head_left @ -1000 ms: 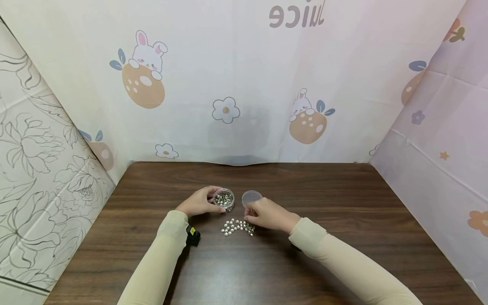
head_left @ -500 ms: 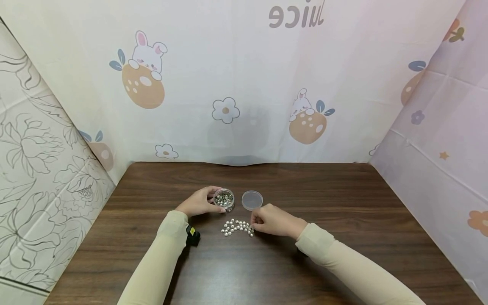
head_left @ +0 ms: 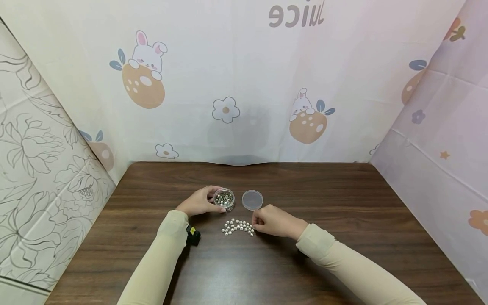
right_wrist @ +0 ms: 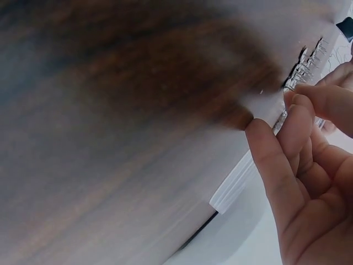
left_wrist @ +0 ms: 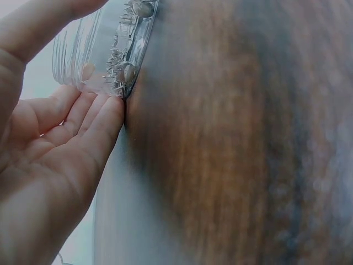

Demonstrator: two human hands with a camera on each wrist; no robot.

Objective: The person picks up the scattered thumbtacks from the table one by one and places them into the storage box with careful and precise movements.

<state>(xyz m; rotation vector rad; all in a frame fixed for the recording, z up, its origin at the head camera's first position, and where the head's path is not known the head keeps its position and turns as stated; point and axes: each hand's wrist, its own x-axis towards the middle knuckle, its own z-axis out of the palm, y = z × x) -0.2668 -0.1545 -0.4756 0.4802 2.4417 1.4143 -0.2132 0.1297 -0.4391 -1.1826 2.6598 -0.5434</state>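
My left hand (head_left: 200, 201) grips a clear round jar (head_left: 234, 201) between thumb and fingers. In the left wrist view, silver thumbtacks (left_wrist: 126, 72) show through its wall, points poking out in all directions. On the wood in front of the jar, several domed thumbtacks (head_left: 241, 228) lie spread in a loose band. At the band's right end is my right hand (head_left: 276, 221), thumb and forefinger pinched together at a tack, which the fingertips hide. The right wrist view shows tacks (right_wrist: 309, 66) standing points up just beyond those fingertips. A round clear lid (head_left: 252, 200) lies right of the jar.
Everything stands on a dark brown wooden table (head_left: 324, 186). Behind it hangs a printed curtain (head_left: 251, 127), with patterned cloth at both sides. A black wrist camera (head_left: 193, 236) sits under the left sleeve, near the tacks.
My right hand has drawn back to the right from beside the lid to the right end of the tacks, uncovering the lid. Over the last half second it barely moves. My left hand stays still.
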